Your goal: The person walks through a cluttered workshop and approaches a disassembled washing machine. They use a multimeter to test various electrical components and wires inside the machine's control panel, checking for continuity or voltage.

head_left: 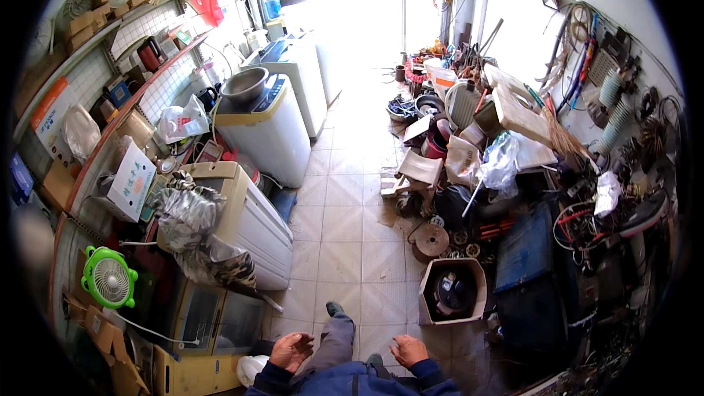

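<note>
Holds nothing in left hand (292, 352) or right hand (408, 350), with a loose, wide grip. Has box (424, 301) with dark unit (453, 292) on floor (341, 253), ahead-right, nearer right hand; has white bag (251, 370) just beside left hand.

the fan (111, 279) is bright green around a whitish grille, the flag (209, 3) red, and the chest (524, 249) dark blue. the washing machine (282, 139) is white with a yellowish rim and blue panel, while the cloth (233, 260) shows a mottled camouflage pattern. the floor tiles (341, 227) are pale cream with diagonal lines, the jacket (323, 386) navy, the trousers (334, 343) grey, the cardboard box (477, 283) tan.
</note>
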A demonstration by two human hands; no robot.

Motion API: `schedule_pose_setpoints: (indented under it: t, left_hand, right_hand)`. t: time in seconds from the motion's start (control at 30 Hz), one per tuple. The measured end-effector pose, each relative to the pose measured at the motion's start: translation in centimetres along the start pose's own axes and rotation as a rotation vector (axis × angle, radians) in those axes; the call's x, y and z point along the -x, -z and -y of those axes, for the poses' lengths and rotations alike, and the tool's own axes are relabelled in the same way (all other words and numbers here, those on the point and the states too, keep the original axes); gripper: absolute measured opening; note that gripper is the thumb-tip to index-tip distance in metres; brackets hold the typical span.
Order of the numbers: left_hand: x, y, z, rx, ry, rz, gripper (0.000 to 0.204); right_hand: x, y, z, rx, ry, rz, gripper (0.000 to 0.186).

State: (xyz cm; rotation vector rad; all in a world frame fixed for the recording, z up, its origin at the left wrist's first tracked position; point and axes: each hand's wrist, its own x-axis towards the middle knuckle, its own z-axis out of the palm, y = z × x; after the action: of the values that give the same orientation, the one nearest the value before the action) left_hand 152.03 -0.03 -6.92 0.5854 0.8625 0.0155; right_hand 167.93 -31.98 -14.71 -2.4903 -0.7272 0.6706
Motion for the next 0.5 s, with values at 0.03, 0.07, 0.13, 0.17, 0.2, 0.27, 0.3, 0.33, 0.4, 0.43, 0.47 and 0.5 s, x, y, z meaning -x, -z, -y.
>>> schedule_pose_setpoints:
  t: [0.03,0.07,0.13,0.17,0.2,0.27,0.3,0.33,0.4,0.43,0.47,0.5]
  left_hand:
    - [-1.4,-0.3,-1.3,0.013,-0.004,-0.019,0.017]
    - [-3.0,-0.8,-2.8,0.018,-0.019,-0.021,0.017]
    - [-6.2,-1.6,-6.1,0.034,-0.050,-0.026,0.016]
    - [-8.1,-1.7,-7.6,0.047,-0.044,-0.025,0.015]
    - [-10.4,-1.8,-9.4,0.069,-0.038,0.001,0.015]
    - [-14.3,-2.1,-12.7,0.121,-0.020,0.044,0.016]
    - [-15.3,-2.9,-14.5,0.095,-0.044,0.062,0.016]
    - [-16.3,-4.5,-17.1,0.069,-0.081,0.078,0.016]
    - [-18.9,-6.7,-21.9,0.029,-0.139,0.105,0.015]
    - [-20.7,-6.8,-23.6,0.019,-0.151,0.103,0.015]
    - [-21.8,-6.9,-25.1,0.010,-0.165,0.099,0.015]
    - [-22.3,-8.0,-27.0,0.012,-0.179,0.103,0.017]
  right_hand:
    - [-1.9,-0.4,0.1,-0.005,0.020,0.016,0.031]
    - [-3.9,-0.5,0.4,-0.011,0.038,0.031,0.031]
    - [-7.6,0.9,1.7,-0.004,0.038,0.028,0.033]
    - [-9.4,0.8,1.4,-0.013,0.050,-0.004,0.034]
    - [-11.5,1.0,1.1,-0.019,0.068,-0.042,0.034]
    - [-15.6,1.3,-0.6,-0.063,-0.075,-0.041,0.037]
    - [-17.0,1.1,-1.6,-0.087,-0.148,-0.035,0.039]
    - [-18.6,1.3,-2.2,-0.064,-0.202,-0.019,0.038]
    - [-21.4,1.5,-3.4,-0.015,-0.302,0.030,0.035]
    - [-21.8,1.1,-4.3,-0.019,-0.344,0.077,0.037]
    - [-22.7,0.8,-5.3,-0.020,-0.384,0.126,0.040]
    - [-23.6,0.1,-6.2,-0.023,-0.422,0.173,0.042]
